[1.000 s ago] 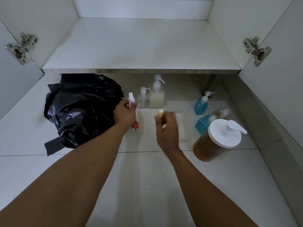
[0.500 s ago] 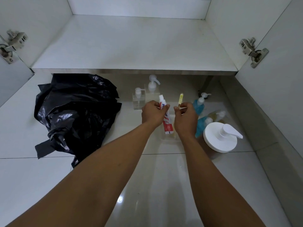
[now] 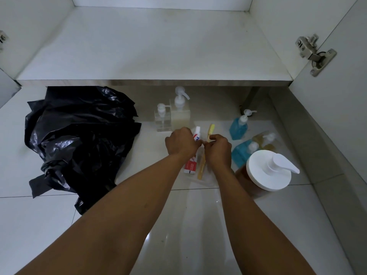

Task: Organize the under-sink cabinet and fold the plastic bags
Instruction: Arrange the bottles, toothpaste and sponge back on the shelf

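My left hand (image 3: 181, 142) grips a white and red toothpaste tube (image 3: 191, 164), its cap pointing away from me. Beside it my right hand (image 3: 219, 148) pinches a yellow toothbrush (image 3: 210, 131), bristle end up. Both hands hover over the tiled floor in front of the open cabinet (image 3: 153, 46), fingertips nearly touching. Under them lies something clear (image 3: 204, 180); I cannot tell what it is. A crumpled heap of black plastic bags (image 3: 79, 139) lies on the floor to the left.
Two clear pump bottles (image 3: 172, 116) stand near the cabinet base. Two blue pump bottles (image 3: 239, 126) and an amber one (image 3: 266, 141) sit to the right. A big amber dispenser with a white pump lid (image 3: 268, 171) stands near my right forearm. Cabinet doors hang open, hinge (image 3: 314, 54) at right.
My left hand carried the toothpaste tube rightward from the black bags to my right hand. The right hand raised the toothbrush upright. Both hands now meet at the middle.
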Demonstrator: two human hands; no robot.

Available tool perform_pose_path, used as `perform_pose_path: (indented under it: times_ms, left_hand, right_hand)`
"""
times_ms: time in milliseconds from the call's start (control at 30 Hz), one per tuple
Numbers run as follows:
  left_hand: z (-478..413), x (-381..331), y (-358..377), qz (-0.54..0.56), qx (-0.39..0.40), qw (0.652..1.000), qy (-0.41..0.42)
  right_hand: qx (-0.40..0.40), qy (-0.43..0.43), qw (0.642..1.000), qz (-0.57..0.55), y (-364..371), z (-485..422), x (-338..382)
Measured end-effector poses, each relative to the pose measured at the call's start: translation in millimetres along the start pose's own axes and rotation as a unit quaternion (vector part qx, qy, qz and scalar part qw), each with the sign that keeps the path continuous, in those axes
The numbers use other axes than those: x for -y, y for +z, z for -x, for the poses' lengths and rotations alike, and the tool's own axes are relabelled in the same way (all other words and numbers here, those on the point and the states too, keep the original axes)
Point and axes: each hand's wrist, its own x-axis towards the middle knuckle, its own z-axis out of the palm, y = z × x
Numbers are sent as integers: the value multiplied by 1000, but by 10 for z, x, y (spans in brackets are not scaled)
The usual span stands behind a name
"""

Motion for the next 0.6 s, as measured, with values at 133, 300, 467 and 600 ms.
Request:
perform_pose_path:
  times_ms: [133,300,467,600]
  left_hand:
    - [5,20,-9,-16,2,999,52]
    - [15,72,20,62,27,996,52]
    - [-11,158,41,86,52,992,70]
    - [7,246,75,110,46,990,76]
  right_hand:
    - [48,-11,999,22,35,-31,-1]
    - [42,-7,998,51,11,-6,14]
    - [45,-29,996,78,13,26,-18]
    - [72,-42,993,88,26,48,7]
